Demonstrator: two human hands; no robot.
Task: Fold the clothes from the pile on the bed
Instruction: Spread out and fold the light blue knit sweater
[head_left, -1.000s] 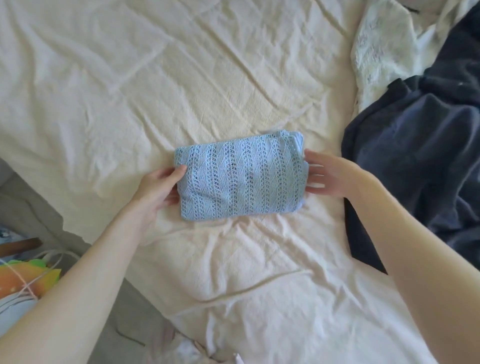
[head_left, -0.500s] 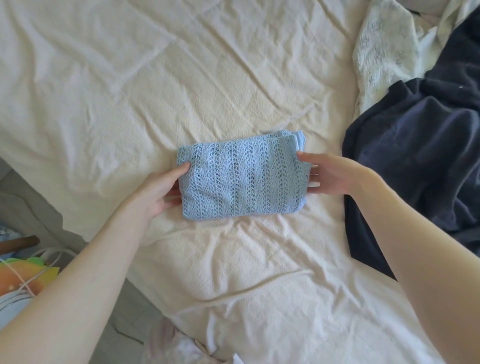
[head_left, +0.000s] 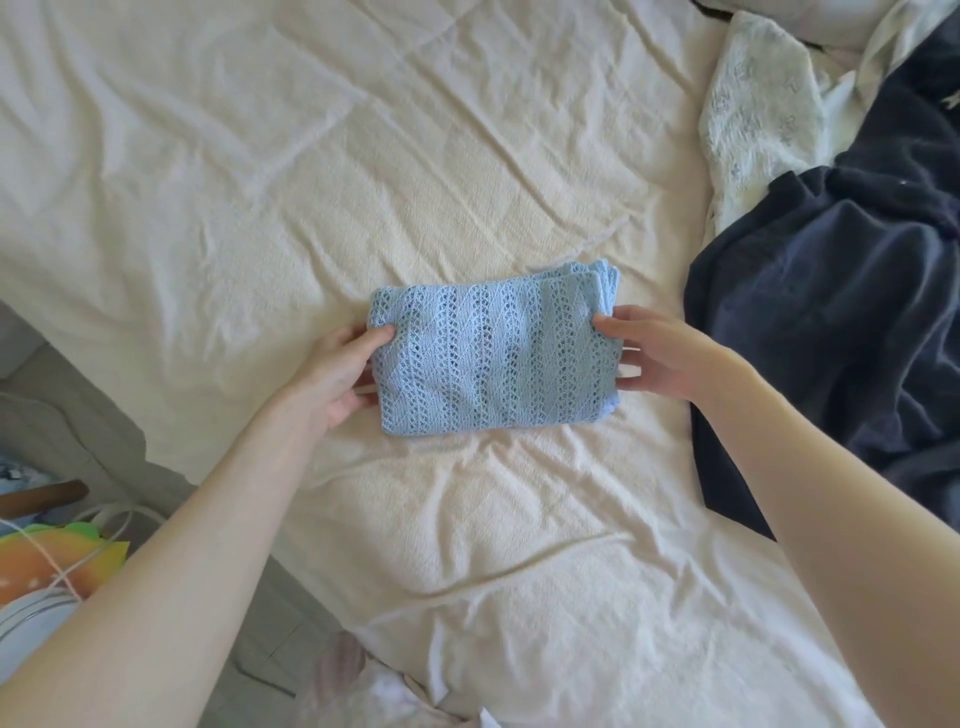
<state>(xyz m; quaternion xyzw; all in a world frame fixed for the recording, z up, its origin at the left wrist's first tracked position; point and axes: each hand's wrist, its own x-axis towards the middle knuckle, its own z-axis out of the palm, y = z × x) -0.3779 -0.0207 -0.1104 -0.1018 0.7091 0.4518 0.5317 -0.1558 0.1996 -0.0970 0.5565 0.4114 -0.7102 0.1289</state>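
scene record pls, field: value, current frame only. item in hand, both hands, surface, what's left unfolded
item: light blue knit garment, folded into a compact rectangle
left hand: left hand grips its left edge, thumb on top
right hand: right hand grips its right edge, thumb on top
surface: cream bedsheet, wrinkled
unfolded: dark navy garment at right, crumpled; white patterned cloth beyond it
floor, lower left: colourful objects, unclear
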